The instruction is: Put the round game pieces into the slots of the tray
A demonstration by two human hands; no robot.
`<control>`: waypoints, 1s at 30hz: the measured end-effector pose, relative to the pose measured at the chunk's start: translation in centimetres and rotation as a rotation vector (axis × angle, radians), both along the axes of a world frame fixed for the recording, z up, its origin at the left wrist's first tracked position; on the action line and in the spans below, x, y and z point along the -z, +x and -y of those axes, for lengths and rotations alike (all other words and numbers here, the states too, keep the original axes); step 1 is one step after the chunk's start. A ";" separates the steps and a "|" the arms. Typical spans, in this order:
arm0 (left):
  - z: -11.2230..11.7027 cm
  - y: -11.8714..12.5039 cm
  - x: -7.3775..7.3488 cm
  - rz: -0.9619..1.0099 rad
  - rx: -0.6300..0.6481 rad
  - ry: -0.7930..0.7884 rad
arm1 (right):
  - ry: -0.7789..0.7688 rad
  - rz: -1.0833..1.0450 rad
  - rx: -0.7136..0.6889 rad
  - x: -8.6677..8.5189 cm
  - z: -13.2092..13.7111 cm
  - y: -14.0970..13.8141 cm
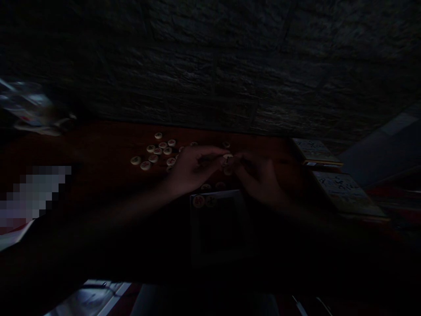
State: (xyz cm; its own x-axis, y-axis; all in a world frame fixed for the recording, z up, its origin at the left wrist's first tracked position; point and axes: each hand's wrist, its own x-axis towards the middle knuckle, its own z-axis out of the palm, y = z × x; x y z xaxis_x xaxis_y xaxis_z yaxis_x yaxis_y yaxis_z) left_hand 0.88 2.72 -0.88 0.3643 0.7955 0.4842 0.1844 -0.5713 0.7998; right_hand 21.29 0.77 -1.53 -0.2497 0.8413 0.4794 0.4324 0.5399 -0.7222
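Observation:
In dim light, my left hand (190, 169) and my right hand (261, 177) meet over the table with fingertips pinched round a pale xiangqi piece (227, 156). Another disc seems to sit just under it, though shadow blurs the detail. Nearer to me lies an open, shallow square box (196, 239). A piece with a red character (198, 201) and a darker-marked piece (211, 201) rest side by side along its far edge. Between the box and my hands lies a xiangqi piece (206, 187). My left hand partly covers several others behind it.
Several round pieces (153, 159) are scattered left of my hands on the brown table (98, 147). Two flat printed boxes (350, 193) lie at the right. A clear plastic item (31, 107) stands far left. A rough stone wall (210, 79) rises behind the table.

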 end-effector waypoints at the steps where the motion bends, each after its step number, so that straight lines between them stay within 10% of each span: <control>1: 0.0 0.0 0.0 -0.014 -0.005 0.008 | 0.009 0.013 0.004 0.0 0.0 0.0; 30: 0.2 0.0 0.7 0.066 0.082 -0.059 | 0.005 -0.015 -0.016 0.1 -0.1 -0.1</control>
